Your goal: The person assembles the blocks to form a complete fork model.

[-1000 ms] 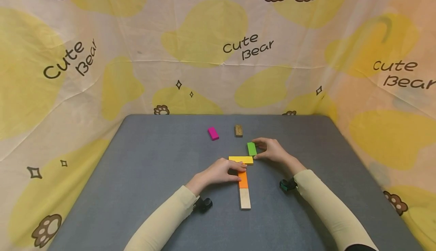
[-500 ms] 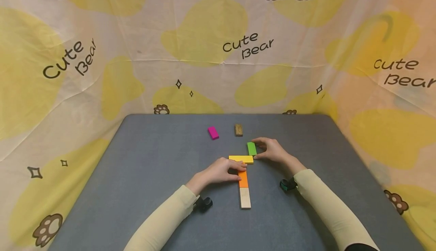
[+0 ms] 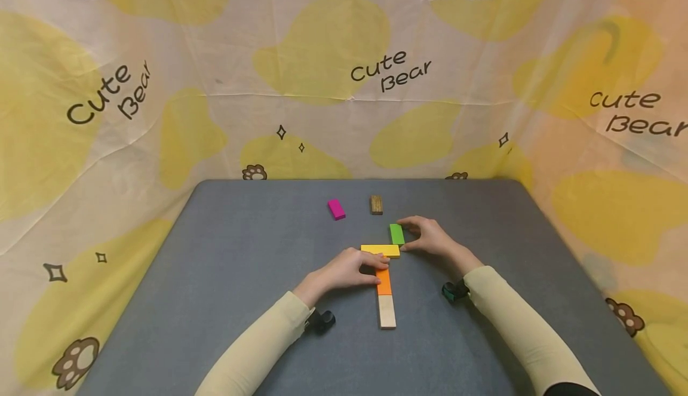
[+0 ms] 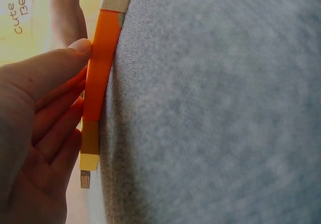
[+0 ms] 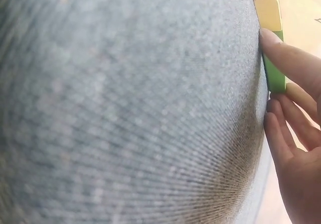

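Observation:
My left hand (image 3: 346, 269) rests on the orange block (image 3: 384, 285), its thumb near the left edge and its fairly straight fingers over the top by the yellow block (image 3: 380, 251). In the left wrist view, the thumb touches the orange block (image 4: 100, 66). My right hand (image 3: 428, 236) holds the green block (image 3: 396, 234) lengthwise, thumb at its near end and fingers at its far end. The right wrist view shows the green block (image 5: 275, 73) meeting the yellow block (image 5: 268, 8). The yellow block lies crosswise at the orange one's far end.
A pale wood block (image 3: 387, 312) continues the line at the orange block's near end. Farther back on the grey table (image 3: 242, 235) lie a magenta block (image 3: 337, 209) and a brown block (image 3: 376, 205). A printed cloth (image 3: 317, 55) surrounds the table's back and sides.

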Demonstrator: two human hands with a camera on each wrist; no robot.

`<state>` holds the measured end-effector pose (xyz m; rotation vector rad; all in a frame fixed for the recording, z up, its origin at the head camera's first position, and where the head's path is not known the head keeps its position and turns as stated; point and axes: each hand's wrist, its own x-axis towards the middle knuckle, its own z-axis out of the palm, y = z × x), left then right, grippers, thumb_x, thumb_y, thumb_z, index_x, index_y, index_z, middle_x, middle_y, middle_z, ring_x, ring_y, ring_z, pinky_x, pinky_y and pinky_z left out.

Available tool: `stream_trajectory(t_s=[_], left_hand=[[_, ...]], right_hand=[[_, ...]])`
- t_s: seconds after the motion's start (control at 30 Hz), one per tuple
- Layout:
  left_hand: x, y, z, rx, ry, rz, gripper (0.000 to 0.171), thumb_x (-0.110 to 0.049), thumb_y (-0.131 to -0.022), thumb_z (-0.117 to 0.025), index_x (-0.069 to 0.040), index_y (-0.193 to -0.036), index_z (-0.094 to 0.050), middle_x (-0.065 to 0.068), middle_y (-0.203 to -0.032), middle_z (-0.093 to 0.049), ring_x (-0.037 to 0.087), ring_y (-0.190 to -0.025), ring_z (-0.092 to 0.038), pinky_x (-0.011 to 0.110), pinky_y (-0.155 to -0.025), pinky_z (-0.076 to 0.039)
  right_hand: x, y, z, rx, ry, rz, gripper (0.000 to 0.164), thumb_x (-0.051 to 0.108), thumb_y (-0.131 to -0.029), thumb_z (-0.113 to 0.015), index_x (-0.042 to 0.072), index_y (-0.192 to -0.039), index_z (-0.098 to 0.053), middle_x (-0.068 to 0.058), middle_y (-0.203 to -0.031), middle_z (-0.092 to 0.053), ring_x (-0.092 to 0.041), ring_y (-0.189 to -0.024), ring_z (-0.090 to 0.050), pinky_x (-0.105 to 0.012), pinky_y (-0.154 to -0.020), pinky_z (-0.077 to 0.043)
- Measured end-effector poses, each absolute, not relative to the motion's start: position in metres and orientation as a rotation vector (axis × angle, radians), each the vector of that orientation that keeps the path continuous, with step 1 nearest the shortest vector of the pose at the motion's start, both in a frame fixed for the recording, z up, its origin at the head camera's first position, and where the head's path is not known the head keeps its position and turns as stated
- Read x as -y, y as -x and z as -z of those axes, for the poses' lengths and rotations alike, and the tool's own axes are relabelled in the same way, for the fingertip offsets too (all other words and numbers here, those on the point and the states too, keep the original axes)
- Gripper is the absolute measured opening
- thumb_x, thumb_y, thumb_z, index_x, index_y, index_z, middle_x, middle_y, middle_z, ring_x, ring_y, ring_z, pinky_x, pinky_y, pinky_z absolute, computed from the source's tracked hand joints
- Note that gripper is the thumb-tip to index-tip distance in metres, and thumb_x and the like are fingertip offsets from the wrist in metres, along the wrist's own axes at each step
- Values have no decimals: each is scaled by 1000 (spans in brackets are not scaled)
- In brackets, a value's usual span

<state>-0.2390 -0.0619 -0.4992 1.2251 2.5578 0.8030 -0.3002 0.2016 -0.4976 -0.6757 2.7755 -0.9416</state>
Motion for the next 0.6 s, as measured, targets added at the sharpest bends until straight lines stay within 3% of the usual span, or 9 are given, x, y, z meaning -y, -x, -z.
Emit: stream_trajectory(t_s=[0.6], left_hand=[[61,239,500,-2561,-1220,-793,40,-35,-88,-69,-25,-126,-65,-15,-134,-61,2,-128,-55,27,-109,-44]], right_hand=[[-203,299,496,-2761,671,933,70,27,-74,-83,7,-135,-55,-15,-136,-58,-32,-126,-56,-47,-104,-48]])
